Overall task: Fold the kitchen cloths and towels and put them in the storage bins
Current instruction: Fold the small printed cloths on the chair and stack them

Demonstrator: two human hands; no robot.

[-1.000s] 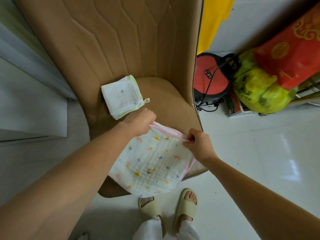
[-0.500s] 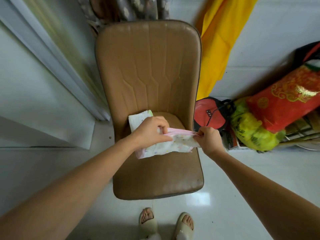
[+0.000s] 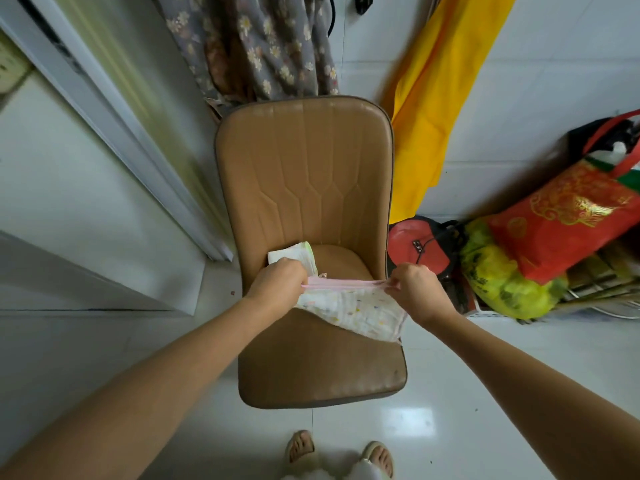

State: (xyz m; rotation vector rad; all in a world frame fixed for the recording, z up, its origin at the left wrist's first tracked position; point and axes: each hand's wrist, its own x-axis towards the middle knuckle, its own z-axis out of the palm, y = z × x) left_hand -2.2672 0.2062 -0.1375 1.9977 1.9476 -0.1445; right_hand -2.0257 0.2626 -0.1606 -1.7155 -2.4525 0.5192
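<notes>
A white cloth with small coloured spots and a pink border [image 3: 353, 311] hangs over the seat of a tan padded chair [image 3: 304, 188]. My left hand [image 3: 277, 284] pinches its pink top edge at the left end. My right hand [image 3: 414, 289] pinches the same edge at the right end, so the edge is stretched taut between them. The cloth's lower part droops onto the seat. Behind my left hand, a folded white cloth with a green border [image 3: 299, 256] lies at the back left of the seat, partly hidden.
Right of the chair stand a red and black bag [image 3: 415, 245], a yellow-green plastic bag [image 3: 502, 278] and a red printed bag [image 3: 568, 220]. Yellow fabric [image 3: 440, 98] and a flowered garment [image 3: 263, 46] hang behind. A door frame [image 3: 114, 126] runs at left. White tiled floor surrounds the chair.
The spotted cloth lay spread on the seat; both hands lifted its pink edge up and pulled it taut. The view drew back and up from the chair.
</notes>
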